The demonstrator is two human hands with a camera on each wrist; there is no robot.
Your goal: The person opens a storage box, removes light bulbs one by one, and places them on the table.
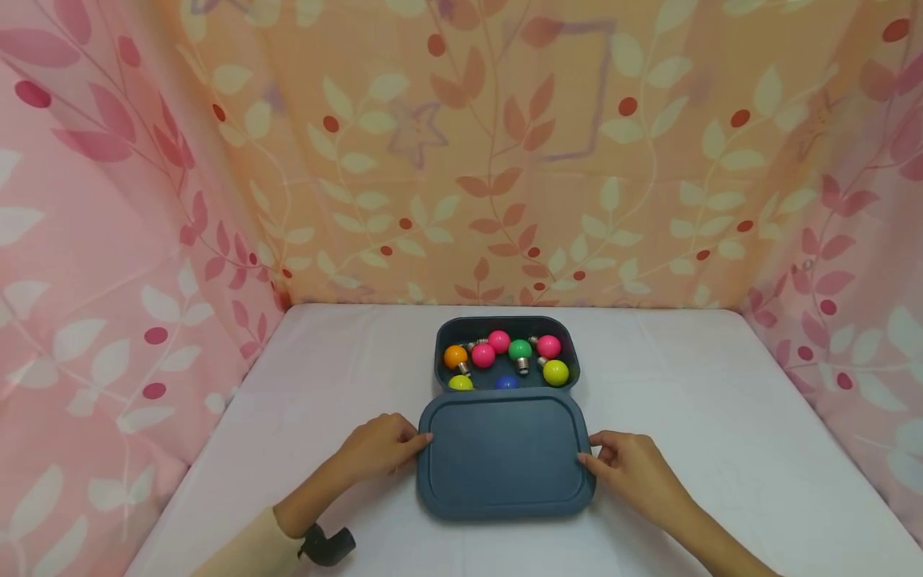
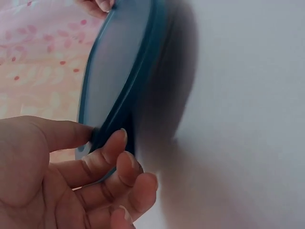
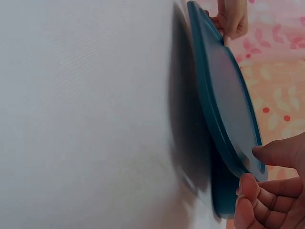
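A dark blue-grey lid (image 1: 505, 453) with rounded corners is held between both hands, raised off the table and overlapping the near edge of a matching box (image 1: 441, 332). My left hand (image 1: 380, 445) pinches the lid's left edge, thumb on top and fingertips beneath. On the opposite edge my right hand (image 1: 638, 469) pinches it the same way. Inside the box lie several small coloured bulbs with metal screw bases, among them an orange bulb (image 1: 455, 356), a green bulb (image 1: 520, 350) and a yellow bulb (image 1: 556, 373). The lid hides the box's near wall and partly covers a blue bulb (image 1: 507, 383).
A white cloth covers the table (image 1: 324, 361). Patterned curtains (image 1: 505, 160) hang behind it and along both sides. A black strap-like piece (image 1: 328, 546) sits at the left wrist, by the sleeve.
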